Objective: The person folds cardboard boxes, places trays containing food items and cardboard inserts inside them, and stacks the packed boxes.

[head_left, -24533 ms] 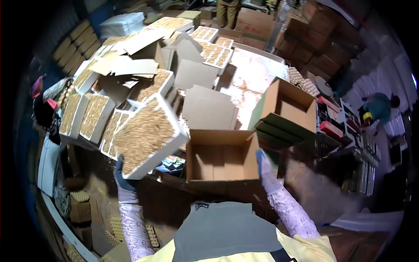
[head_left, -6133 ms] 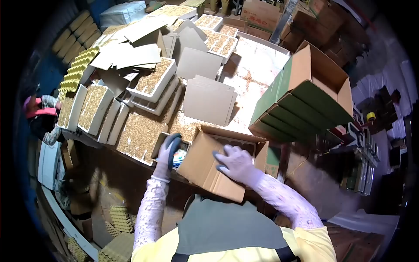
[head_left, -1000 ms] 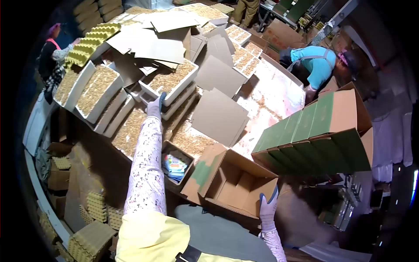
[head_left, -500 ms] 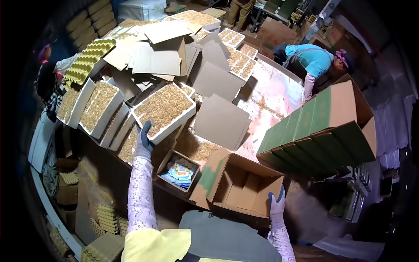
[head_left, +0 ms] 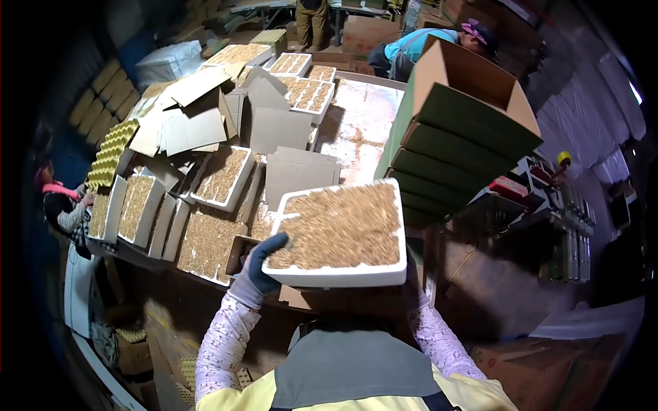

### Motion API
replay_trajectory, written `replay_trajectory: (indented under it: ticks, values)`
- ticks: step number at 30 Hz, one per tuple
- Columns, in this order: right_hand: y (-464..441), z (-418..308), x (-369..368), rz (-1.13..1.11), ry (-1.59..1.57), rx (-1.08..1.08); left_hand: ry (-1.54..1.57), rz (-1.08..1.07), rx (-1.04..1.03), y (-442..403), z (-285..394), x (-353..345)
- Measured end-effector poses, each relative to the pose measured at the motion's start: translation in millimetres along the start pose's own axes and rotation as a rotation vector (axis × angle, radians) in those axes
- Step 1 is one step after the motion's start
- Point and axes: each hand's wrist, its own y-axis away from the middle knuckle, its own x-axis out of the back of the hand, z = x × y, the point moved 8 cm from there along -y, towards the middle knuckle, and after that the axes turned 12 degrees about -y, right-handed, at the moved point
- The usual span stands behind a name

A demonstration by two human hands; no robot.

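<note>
A white foam box (head_left: 336,275) filled with tan, husk-like material is in front of my body, slightly tilted. My left hand (head_left: 262,264), in a grey and dark blue glove, grips its left end, with the thumb over the rim. My right hand (head_left: 413,291) is in shadow by the box's right end; its fingers are hidden, so I cannot tell whether it touches the foam. Under the foam box, only a strip of the open cardboard carton (head_left: 298,297) shows. A small cardboard box (head_left: 238,255) stands left of it, mostly covered.
More filled foam boxes (head_left: 223,177) line the table's left side. Loose cardboard sheets (head_left: 281,130) lie over the middle. Green cartons (head_left: 466,154) are stacked at right, beside a metal machine (head_left: 565,226). A person in blue (head_left: 421,44) bends behind them; another person (head_left: 65,205) stands at far left.
My left hand has lifted the foam box from the table's left and brought it right, over the open carton. My right hand, earlier on the carton's edge, is now mostly hidden. My view has shifted.
</note>
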Motion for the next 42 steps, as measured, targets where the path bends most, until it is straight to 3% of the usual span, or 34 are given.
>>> replay_trajectory:
  ticks: [1, 3, 5, 6, 7, 8, 10, 13, 16, 17, 19, 21, 23, 25, 27, 28, 29, 31, 34, 36, 38, 39, 42]
  values:
    - [3.2, -2.1, -7.0, -0.018, -0.123, -0.059, -0.111, -0.019, -0.210, -1.4, 19.5, -10.7]
    - [12.6, -3.5, -14.7, -0.051, -0.363, -0.185, -0.077, -0.142, -0.163, -3.9, 20.7, -26.0]
    - [-14.8, 24.2, 24.2, -0.180, -0.237, -0.025, 0.004, -0.260, -0.023, -12.2, 14.0, -38.5]
    - [-26.8, 37.5, 43.2, -0.236, -0.181, 0.060, 0.392, -0.268, 0.358, -21.3, 18.8, -50.0]
    - [-20.7, 34.7, 36.5, -0.149, -0.263, 0.023, 0.791, -0.104, 0.742, -22.9, 26.0, -58.7]
    - [-3.0, 20.4, 25.7, 0.011, -0.204, -0.008, 0.584, -0.162, 0.742, -15.0, 5.4, -64.6]
    - [-9.4, 34.0, 51.0, 0.037, -0.191, 0.016, 0.116, -0.263, 0.624, 3.9, -57.1, -77.7]
    - [-0.9, 11.6, 39.7, -0.038, 0.035, 0.092, -0.860, -0.476, 0.612, 4.2, -32.2, -78.2]
    - [1.1, -23.1, 23.5, -0.072, 0.723, 0.317, -1.094, -0.417, 0.524, 9.9, -34.1, -94.3]
    - [2.5, -42.1, 6.4, -0.085, 0.885, 0.621, -1.125, -0.469, 0.483, 7.4, -18.9, -95.2]
    - [10.9, -107.2, -90.5, -0.153, 0.993, 0.856, -1.111, -0.317, 0.473, 6.4, -7.1, -89.4]
    - [-34.2, -103.2, -160.0, -0.391, 1.186, 0.862, -0.874, -0.012, 0.125, -0.5, 43.6, -64.1]
    - [-104.0, -59.7, -214.2, -0.579, 1.407, 0.746, -0.720, 0.182, 0.178, 12.8, 46.5, -29.8]
    - [-189.7, 2.3, -240.0, -0.608, 1.733, 0.442, -0.781, 0.389, 0.288, 39.1, 18.1, 8.7]
    - [-272.6, 62.6, -235.1, -0.621, 1.992, 0.503, -0.715, 0.530, 0.590, 77.5, -49.9, 43.7]
    - [-300.5, 79.2, -235.1, -0.575, 2.089, 0.349, -0.747, 0.441, 0.720, 88.4, -79.1, 57.6]
    - [-312.9, 86.1, -236.1, -0.532, 2.100, 0.340, -0.770, 0.347, 0.843, 97.1, -106.8, 69.2]
    - [-320.0, 99.3, -238.2, -0.428, 2.156, 0.151, -0.803, 0.157, 0.875, 104.7, -160.0, 68.1]
    - [-326.9, 121.7, -237.2, -0.552, 2.131, 0.326, -0.850, -0.191, 0.909, 77.3, -207.8, 43.4]
    - [-310.7, 108.0, -255.9, -0.684, 1.931, 0.292, -0.949, -0.370, 0.874, 67.0, -230.0, 25.1]
    - [-291.4, 80.9, -276.4, -0.757, 1.818, 0.402, -0.965, -0.354, 0.843, 67.3, -252.2, 21.3]
    - [-277.8, 64.0, -284.2, -0.700, 1.778, 0.271, -0.936, -0.319, 0.875, 67.2, -254.0, 26.3]
    - [-243.6, 28.2, -293.0, -0.737, 1.713, 0.367, -0.867, -0.224, 0.912, 67.9, -228.9, 43.3]
